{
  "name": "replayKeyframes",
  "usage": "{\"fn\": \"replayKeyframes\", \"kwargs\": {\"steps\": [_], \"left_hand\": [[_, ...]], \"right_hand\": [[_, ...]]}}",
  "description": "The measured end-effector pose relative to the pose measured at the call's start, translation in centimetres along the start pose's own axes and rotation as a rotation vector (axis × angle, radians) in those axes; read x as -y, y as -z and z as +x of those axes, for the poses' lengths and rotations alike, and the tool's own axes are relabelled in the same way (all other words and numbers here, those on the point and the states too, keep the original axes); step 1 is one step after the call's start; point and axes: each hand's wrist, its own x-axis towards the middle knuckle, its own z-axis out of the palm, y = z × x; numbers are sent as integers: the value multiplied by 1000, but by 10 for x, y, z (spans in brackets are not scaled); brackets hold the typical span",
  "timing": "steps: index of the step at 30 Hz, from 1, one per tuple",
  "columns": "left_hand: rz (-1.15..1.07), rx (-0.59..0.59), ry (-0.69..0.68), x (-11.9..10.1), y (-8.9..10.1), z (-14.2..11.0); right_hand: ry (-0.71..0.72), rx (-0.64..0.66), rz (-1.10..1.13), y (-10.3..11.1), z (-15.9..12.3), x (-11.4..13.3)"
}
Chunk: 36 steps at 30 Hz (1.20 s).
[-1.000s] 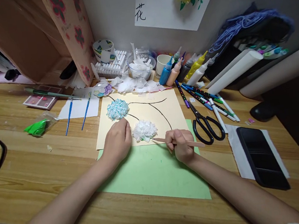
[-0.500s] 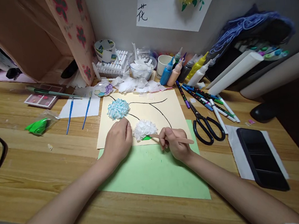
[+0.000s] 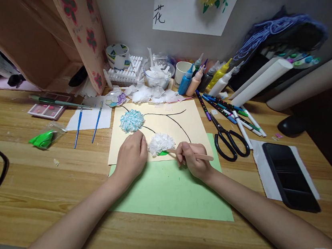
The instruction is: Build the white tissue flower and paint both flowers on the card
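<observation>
Right hand's grip (image 3: 193,159) is closed round the stick (image 3: 204,157), which slants left, away from the table's (image 3: 122,235) front edge, to the white flower's (image 3: 161,142) green patch (image 3: 164,153), by the cream sheet's (image 3: 117,146) front edge. Left hand (image 3: 132,155), fisted, lies just left of the white flower. Since a second ago, the stick has shifted leftward; the green patch looks brighter.

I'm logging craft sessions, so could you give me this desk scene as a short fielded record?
Left hand: left hand curled, resting on cream paper
Right hand: right hand gripping wooden stick, tip near green patch
Flowers: white paper flower; blue-and-white flower
Under paper: light-green sheet
To the right: black-handled scissors
To the left: blue paintbrushes
</observation>
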Motion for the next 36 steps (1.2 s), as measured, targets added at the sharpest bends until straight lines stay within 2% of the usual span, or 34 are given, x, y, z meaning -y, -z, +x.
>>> {"fn": "replayKeyframes", "kwargs": {"steps": [5,10,14,17,20,23,27,31,36], "left_hand": [[2,-1,1,-1,-1,0],[-22,-7,11,0,0,-1],[-91,-15,32,1,11,2],[-37,-81,-20,-3,24,20],[140,-114,-105,-8,31,54],[254,-95,-156,-12,26,93],[317,-78,-220,-12,7,133],[340,-67,-256,-9,-3,149],[309,-95,-227,-7,4,145]], "right_hand": [[36,-3,-29,-2,1,2],[172,-12,-43,-1,0,4],[88,-127,73,0,-1,5],[-4,-181,198,0,0,4],[-41,-238,275,-1,2,3],[-51,-285,305,0,3,2],[-67,-308,305,0,4,3],[-80,-306,302,0,6,5],[-84,-294,324,0,8,6]]}}
